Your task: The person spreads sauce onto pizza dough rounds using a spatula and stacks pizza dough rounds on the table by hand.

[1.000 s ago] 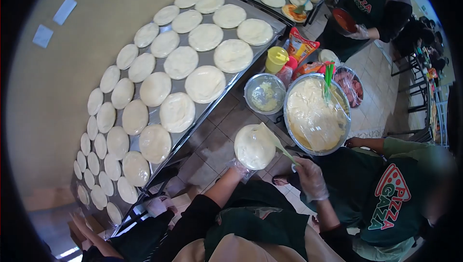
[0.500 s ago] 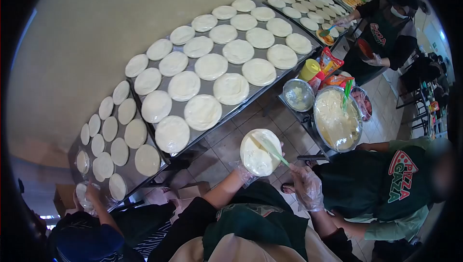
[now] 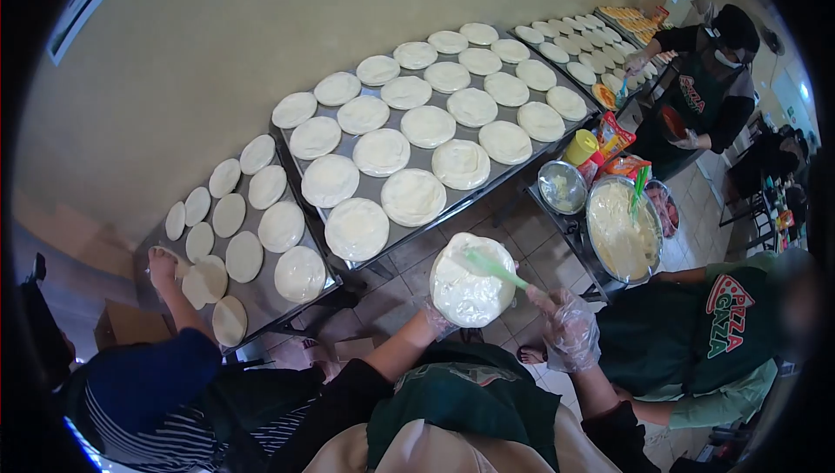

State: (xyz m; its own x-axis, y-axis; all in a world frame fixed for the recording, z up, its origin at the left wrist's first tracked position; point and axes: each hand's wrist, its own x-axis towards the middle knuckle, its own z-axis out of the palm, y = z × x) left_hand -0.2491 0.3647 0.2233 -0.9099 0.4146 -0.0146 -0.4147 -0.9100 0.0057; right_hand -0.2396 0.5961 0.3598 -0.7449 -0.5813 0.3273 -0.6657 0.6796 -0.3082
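Left hand (image 3: 442,320) cupping white round item (image 3: 461,295), right hand (image 3: 570,327) gripping green spatula (image 3: 497,268), tray edge (image 3: 451,199) shifted rightward, open floor (image 3: 535,260) near centre

The round (image 3: 452,301) on my monitor is creamy white and glossy on top, the spatula (image 3: 502,270) over it pale milky green. I see my left hand (image 3: 438,321) and right hand (image 3: 570,331) in colourless gloves, with black sleeves (image 3: 355,403) and a dark green apron (image 3: 465,414). The long grey worktop (image 3: 452,200) is dotted with off-white discs (image 3: 427,127) from edge to edge. Towards the smaller worktop's far edge I get a yellow cup (image 3: 580,149) and red-orange packets (image 3: 616,136); towards its near edge, pale yellow cream (image 3: 619,234) and a bright green handle (image 3: 640,184). White stripes cross dark cloth (image 3: 139,425) on my left; red, white and green lettering (image 3: 731,316) shows on my right.
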